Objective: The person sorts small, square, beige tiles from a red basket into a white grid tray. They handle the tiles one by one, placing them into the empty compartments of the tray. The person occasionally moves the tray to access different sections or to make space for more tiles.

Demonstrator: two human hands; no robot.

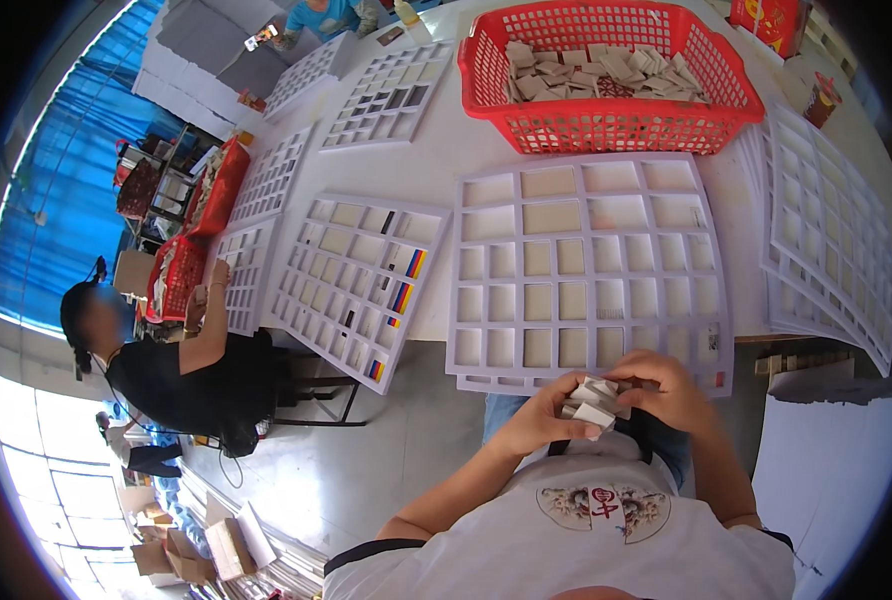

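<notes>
Close to my body, I hold a small stack of square off-white tiles [594, 406] in both hands. My left hand [544, 422] is closed around the stack from the left, its thumb along the near side. From the right, the fingers of my right hand [661, 387] are closed on the tiles' upper right side. Just beyond my hands lies a white compartment tray [606, 161], with another tray's edge showing beneath it. Beige pieces [550, 217] fill its second column and part of the third; many other compartments look white.
A red plastic basket [606, 118] of loose tiles stands behind the tray. More compartment trays [836, 215] are stacked right; another tray [311, 262] with coloured stripes overhangs the table edge at left. A co-worker in black [181, 385] sits further left, beside red baskets [178, 275].
</notes>
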